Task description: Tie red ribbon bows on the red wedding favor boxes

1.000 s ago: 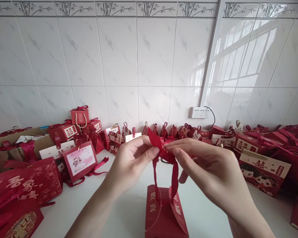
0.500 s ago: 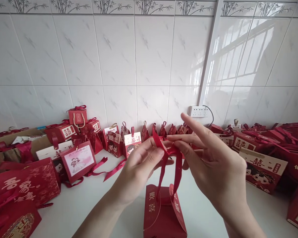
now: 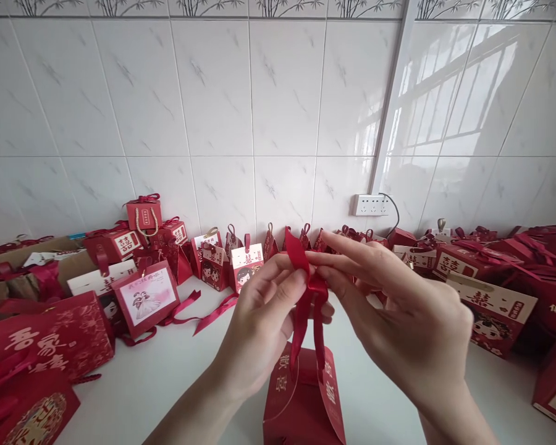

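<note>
Red ribbon (image 3: 302, 312) — pinched in both grips (image 3: 265, 312) (image 3: 398, 309)

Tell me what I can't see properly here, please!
All in the head view:
- Middle of the red ribbon: partly hidden in the grip of the left hand and right hand.
- Base of the red gift box: cut off by the bottom edge.
- Label writing on the rope-handled box: too small to read.

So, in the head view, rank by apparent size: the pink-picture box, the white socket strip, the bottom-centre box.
1. Bottom-centre box, though the frame cuts it off
2. Pink-picture box
3. White socket strip
Nearness leaves true sizes unsure.
</note>
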A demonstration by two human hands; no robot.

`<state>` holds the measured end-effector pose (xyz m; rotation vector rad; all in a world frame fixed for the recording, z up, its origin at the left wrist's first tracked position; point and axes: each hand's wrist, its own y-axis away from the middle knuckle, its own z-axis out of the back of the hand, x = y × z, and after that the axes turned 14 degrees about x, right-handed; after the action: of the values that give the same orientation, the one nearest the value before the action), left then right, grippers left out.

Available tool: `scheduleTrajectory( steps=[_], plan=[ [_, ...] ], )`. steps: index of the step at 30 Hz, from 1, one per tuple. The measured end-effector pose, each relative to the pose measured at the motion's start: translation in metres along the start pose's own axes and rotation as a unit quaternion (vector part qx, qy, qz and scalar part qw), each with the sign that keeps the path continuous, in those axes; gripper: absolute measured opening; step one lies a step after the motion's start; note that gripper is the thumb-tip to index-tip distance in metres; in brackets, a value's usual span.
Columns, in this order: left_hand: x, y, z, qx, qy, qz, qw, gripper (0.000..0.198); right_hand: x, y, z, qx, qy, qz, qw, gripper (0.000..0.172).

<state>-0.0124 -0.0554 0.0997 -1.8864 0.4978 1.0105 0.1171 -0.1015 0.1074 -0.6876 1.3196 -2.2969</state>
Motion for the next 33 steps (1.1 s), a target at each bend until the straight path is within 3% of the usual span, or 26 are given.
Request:
scheduleTrajectory(
  steps=[10, 17, 20, 24, 28, 30, 33],
  plan=[
    [0.003, 0.003, 0.001, 0.022, -0.073, 0.027, 0.997, 0.013, 0.003, -0.001, 0.006, -0.033, -0.050, -0.020, 0.998, 0.023],
    [-0.002, 0.004, 0.005, 0.046, -0.047, 0.028, 0.997, 0.011, 0.006, -0.002, 0.005, -0.070, -0.076, -0.055, 0.993, 0.012],
    [-0.002, 0.003, 0.005, 0.031, -0.041, 0.015, 0.999, 0.013, 0.004, -0.003, 0.006, -0.029, -0.116, -0.072, 0.990, 0.016],
    [-0.001, 0.001, 0.005, 0.022, -0.042, -0.002, 0.999, 0.012, 0.002, -0.006, 0.010, 0.084, -0.161, -0.141, 0.973, 0.036],
    [-0.001, 0.001, 0.006, 0.032, -0.055, -0.002, 0.998, 0.011, 0.003, -0.010, 0.013, 0.177, -0.248, -0.180, 0.935, 0.024],
    [-0.001, 0.002, 0.006, 0.036, -0.053, 0.004, 0.998, 0.012, 0.004, -0.010, 0.014, 0.171, -0.280, -0.182, 0.927, 0.022],
    [-0.002, 0.003, 0.007, 0.022, -0.076, -0.001, 0.997, 0.012, 0.004, -0.010, 0.014, 0.121, -0.268, -0.179, 0.939, 0.022]
  ],
)
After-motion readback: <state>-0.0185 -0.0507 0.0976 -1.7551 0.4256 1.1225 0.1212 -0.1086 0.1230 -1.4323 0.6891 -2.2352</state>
